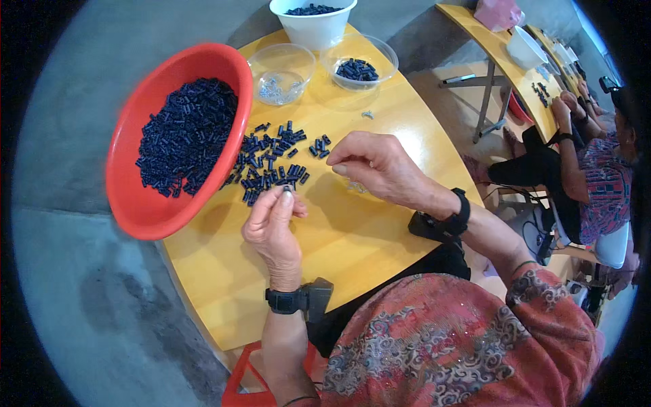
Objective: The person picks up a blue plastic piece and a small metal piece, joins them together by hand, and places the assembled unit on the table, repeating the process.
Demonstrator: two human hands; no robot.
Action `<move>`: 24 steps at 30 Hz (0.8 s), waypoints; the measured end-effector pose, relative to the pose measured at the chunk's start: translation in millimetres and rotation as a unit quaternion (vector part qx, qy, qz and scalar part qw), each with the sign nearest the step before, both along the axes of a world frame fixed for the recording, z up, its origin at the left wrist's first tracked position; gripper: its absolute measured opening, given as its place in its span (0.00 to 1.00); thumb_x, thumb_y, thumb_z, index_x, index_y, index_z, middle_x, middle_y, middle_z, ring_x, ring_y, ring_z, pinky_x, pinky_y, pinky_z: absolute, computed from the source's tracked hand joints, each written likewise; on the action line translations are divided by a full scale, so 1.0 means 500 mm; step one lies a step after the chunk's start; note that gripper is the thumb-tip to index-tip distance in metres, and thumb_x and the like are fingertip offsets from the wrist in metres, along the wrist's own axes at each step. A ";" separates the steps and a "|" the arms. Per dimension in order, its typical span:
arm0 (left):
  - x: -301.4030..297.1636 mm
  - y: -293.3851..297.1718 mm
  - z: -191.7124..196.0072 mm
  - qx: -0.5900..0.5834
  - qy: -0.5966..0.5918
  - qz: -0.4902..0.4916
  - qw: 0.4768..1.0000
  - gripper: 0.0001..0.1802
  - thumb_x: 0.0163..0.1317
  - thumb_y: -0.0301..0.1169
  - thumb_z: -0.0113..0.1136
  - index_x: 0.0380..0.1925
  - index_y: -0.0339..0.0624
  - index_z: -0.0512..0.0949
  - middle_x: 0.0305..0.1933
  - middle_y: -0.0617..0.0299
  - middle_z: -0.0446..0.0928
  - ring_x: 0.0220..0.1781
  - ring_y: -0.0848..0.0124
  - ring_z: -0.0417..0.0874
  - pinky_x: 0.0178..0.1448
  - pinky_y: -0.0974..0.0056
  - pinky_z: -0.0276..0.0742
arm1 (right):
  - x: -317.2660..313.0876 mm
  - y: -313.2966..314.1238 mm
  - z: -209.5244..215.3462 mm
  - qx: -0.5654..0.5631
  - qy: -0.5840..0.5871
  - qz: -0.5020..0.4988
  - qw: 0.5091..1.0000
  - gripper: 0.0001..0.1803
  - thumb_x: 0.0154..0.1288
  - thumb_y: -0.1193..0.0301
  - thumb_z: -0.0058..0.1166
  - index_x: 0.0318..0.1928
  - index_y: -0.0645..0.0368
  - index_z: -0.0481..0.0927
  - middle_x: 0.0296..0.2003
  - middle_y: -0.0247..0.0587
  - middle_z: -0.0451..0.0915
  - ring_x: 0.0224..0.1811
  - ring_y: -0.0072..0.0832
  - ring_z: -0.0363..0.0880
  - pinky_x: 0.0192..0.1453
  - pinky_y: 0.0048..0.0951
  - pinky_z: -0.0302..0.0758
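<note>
My left hand [272, 224] is closed in a pinch, thumb against forefinger, around a small dark plastic piece [287, 188] of which only the end shows. Up and to the right, my right hand [380, 166] is also closed in a pinch; whatever its fingertips hold is hidden or too small to name. Just beyond both hands lies a loose pile of short dark-blue plastic pieces [271, 152], with a smaller cluster [320, 146] beside my right fingertips. Some small clear or silvery bits [354, 186] lie beneath my right hand.
A red basin [129, 197] full of dark pieces tilts over the yellow table's [217, 285] left edge. Behind the pile stand a clear bowl [281, 57] of silvery bits, another clear bowl [386, 64] with dark pieces and a white tub [315, 27]. Another person [603, 183] works at right.
</note>
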State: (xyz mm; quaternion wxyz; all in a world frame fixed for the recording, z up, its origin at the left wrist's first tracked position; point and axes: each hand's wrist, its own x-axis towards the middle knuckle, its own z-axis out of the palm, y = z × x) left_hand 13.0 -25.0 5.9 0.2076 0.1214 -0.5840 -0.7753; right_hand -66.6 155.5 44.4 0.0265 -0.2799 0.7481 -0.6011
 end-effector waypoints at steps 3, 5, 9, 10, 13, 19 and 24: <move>0.002 0.002 -0.003 -0.058 -0.012 -0.104 0.993 0.07 0.59 0.21 0.57 0.36 0.30 0.80 0.29 0.57 0.80 0.25 0.74 0.79 0.31 0.69 0.76 | -0.022 -0.023 -0.006 0.144 0.162 0.010 0.976 0.04 0.54 0.76 0.58 0.32 0.59 0.79 0.28 0.44 0.77 0.32 0.45 0.78 0.34 0.39 0.74; 0.002 0.006 -0.004 -0.102 -0.002 -0.154 0.983 0.06 0.58 0.21 0.58 0.34 0.31 0.80 0.28 0.58 0.79 0.25 0.74 0.79 0.30 0.70 0.75 | -0.036 -0.039 -0.023 0.164 0.177 0.032 0.970 0.04 0.53 0.75 0.58 0.32 0.58 0.79 0.28 0.43 0.77 0.32 0.44 0.79 0.33 0.40 0.74; -0.004 0.014 0.001 -0.205 0.021 -0.245 0.947 0.03 0.55 0.20 0.60 0.29 0.31 0.81 0.24 0.60 0.78 0.24 0.76 0.78 0.28 0.72 0.73 | -0.046 -0.064 -0.051 0.227 0.231 0.068 0.944 0.05 0.52 0.78 0.58 0.32 0.58 0.78 0.29 0.40 0.76 0.32 0.41 0.79 0.32 0.38 0.75; -0.005 0.014 0.000 -0.233 0.028 -0.277 0.932 0.02 0.55 0.20 0.61 0.28 0.32 0.81 0.24 0.61 0.78 0.24 0.77 0.78 0.28 0.72 0.72 | -0.044 -0.069 -0.053 0.228 0.229 0.071 0.944 0.05 0.52 0.78 0.58 0.32 0.58 0.78 0.29 0.40 0.76 0.32 0.41 0.79 0.32 0.38 0.75; -0.002 0.015 0.004 -0.218 0.014 -0.293 0.931 0.02 0.54 0.21 0.62 0.28 0.32 0.81 0.24 0.62 0.78 0.23 0.77 0.78 0.28 0.72 0.71 | -0.041 -0.081 -0.053 0.261 0.242 0.085 0.931 0.06 0.52 0.76 0.58 0.32 0.56 0.78 0.29 0.39 0.76 0.32 0.40 0.79 0.31 0.39 0.74; -0.001 0.019 0.000 -0.231 0.017 -0.328 0.916 0.03 0.53 0.20 0.62 0.28 0.32 0.81 0.25 0.60 0.79 0.25 0.76 0.78 0.29 0.71 0.71 | -0.044 -0.081 -0.063 0.300 0.263 0.103 0.911 0.08 0.52 0.75 0.59 0.34 0.58 0.76 0.29 0.40 0.73 0.32 0.41 0.78 0.29 0.40 0.73; 0.001 0.018 0.000 -0.238 0.007 -0.344 0.908 0.03 0.52 0.20 0.63 0.28 0.33 0.81 0.24 0.60 0.78 0.25 0.76 0.78 0.29 0.71 0.71 | -0.032 -0.068 -0.047 0.261 0.186 0.078 0.944 0.04 0.56 0.74 0.55 0.31 0.61 0.75 0.30 0.44 0.76 0.33 0.44 0.79 0.35 0.39 0.76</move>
